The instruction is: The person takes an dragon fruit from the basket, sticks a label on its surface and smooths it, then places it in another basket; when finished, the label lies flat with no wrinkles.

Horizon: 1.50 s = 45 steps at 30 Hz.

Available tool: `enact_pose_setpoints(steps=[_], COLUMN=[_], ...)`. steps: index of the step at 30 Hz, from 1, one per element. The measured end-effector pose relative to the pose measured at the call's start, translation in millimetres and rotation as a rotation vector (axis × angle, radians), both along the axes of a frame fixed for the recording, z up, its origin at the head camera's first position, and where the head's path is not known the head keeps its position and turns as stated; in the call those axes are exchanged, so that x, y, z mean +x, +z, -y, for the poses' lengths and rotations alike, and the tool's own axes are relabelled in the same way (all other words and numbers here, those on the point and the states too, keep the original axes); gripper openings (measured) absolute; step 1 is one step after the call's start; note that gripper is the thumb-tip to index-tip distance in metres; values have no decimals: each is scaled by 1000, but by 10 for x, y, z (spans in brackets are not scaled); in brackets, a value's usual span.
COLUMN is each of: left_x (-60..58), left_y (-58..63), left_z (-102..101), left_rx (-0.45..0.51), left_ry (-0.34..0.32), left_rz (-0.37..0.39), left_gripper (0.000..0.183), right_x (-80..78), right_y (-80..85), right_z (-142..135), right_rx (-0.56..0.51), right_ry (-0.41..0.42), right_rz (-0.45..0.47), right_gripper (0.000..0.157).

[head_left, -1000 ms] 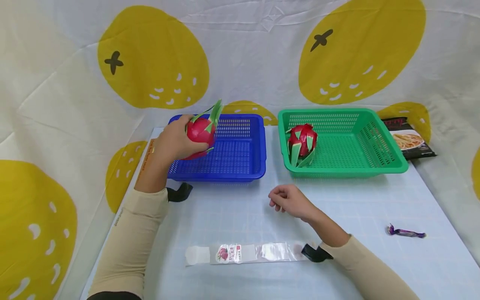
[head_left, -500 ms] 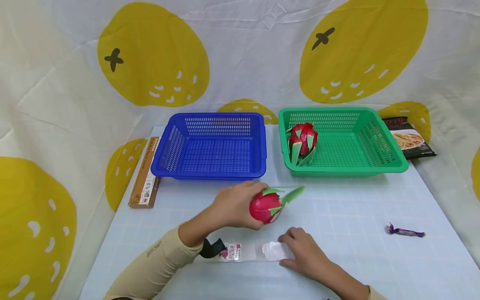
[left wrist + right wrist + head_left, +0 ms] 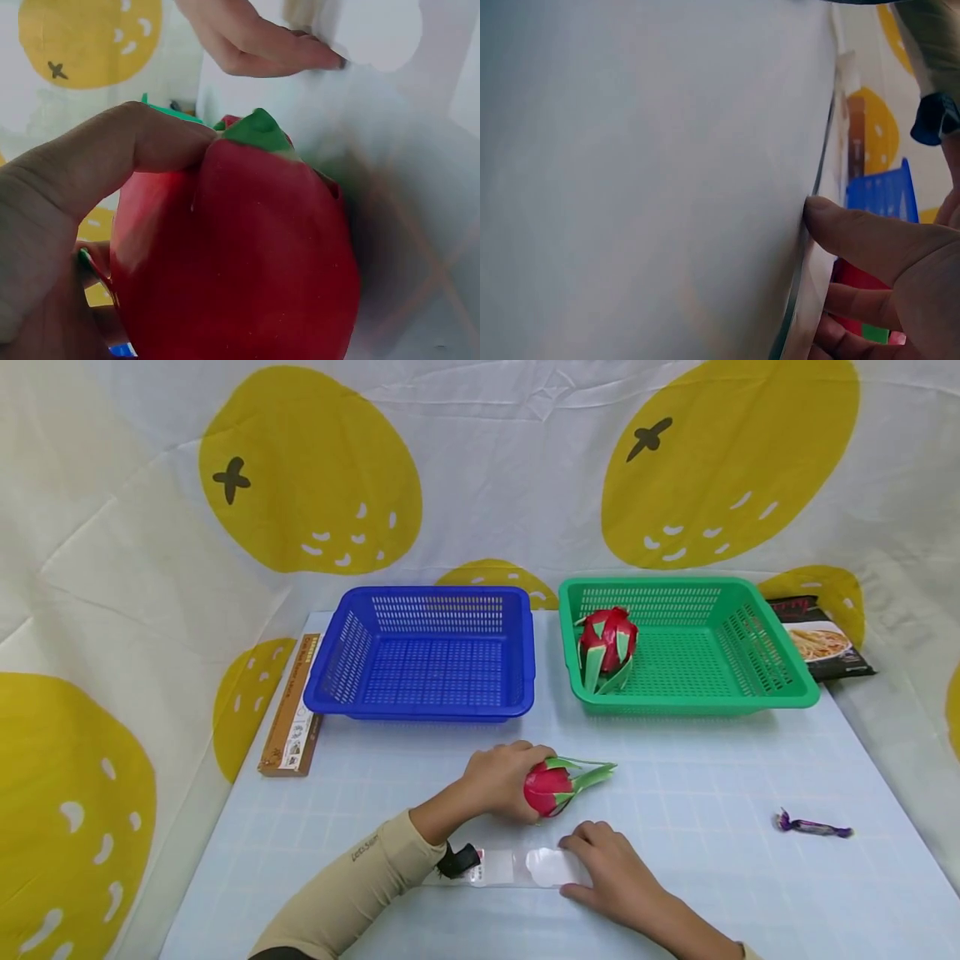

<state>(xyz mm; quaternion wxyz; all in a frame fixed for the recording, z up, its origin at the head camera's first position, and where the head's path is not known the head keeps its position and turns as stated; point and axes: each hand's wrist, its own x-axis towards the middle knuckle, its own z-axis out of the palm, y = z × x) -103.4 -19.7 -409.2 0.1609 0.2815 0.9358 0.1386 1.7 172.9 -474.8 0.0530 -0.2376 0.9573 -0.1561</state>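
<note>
My left hand point(image 3: 501, 783) grips a pink-red dragon fruit point(image 3: 547, 789) with green leaf tips pointing right, held low over the table's middle. Close up in the left wrist view, the thumb presses along the fruit's skin. A flat, clear strip of sticker labels point(image 3: 501, 867) lies nearer the front, its left part hidden behind my left wrist. Holding that strip by its long edges is my right hand point(image 3: 611, 870): the right wrist view shows the thumb point(image 3: 855, 229) at one edge and fingers on the other side. Another dragon fruit point(image 3: 607, 639) sits in the green basket's left end.
At the back stand a blue plastic basket point(image 3: 420, 712) and, right of it, a green plastic basket point(image 3: 697, 702). A long brown box point(image 3: 292, 718) lies left of the blue one. Behind the green one is a black food packet point(image 3: 821, 639). A purple wrapped stick point(image 3: 813, 827) lies at right.
My left hand has carried the dragon fruit from the blue basket to the table's middle, then slightly right and lower. My right hand has come down onto the label strip's right part.
</note>
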Motion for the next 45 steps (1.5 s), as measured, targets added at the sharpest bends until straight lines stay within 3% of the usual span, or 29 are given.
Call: enact_pose_setpoints(steps=[7, 14, 17, 20, 23, 28, 31, 34, 36, 42, 45], left_x=[2, 19, 62, 136, 254, 503, 602, 632, 612, 459, 385], left_y=[-75, -192, -169, -132, -143, -335, -441, -478, -463, -335, -275], left_z=[-5, 201, 386, 634, 888, 1135, 1190, 1248, 1301, 1430, 1394], left_rx=[15, 213, 284, 283, 203, 78, 76, 138, 209, 483, 600], left_ry=[-14, 34, 82, 182, 223, 117, 88, 89, 95, 119, 96], left_rz=[5, 88, 161, 236, 248, 175, 130, 140, 204, 496, 566], left_gripper=[85, 100, 107, 111, 99, 59, 44, 33, 27, 12, 13], right_x=[-20, -21, -14, -2, 10, 18, 15, 16, 17, 6, -14], right_y=[-10, -2, -6, -14, -34, -84, -102, -102, -98, -64, 12], right_z=[9, -4, -15, -30, -56, -100, -116, -125, -128, -145, -135], right_rx=[-1, -1, -19, -38, -57, -89, -96, -85, -72, -28, -13], right_ry=[-23, -28, -17, -4, 4, 41, 63, 73, 76, 74, 87], right_rz=[66, 59, 21, -17, -54, -156, -205, -224, -231, -222, -232], right_gripper=[52, 53, 52, 52, 53, 54, 55, 54, 52, 46, 46])
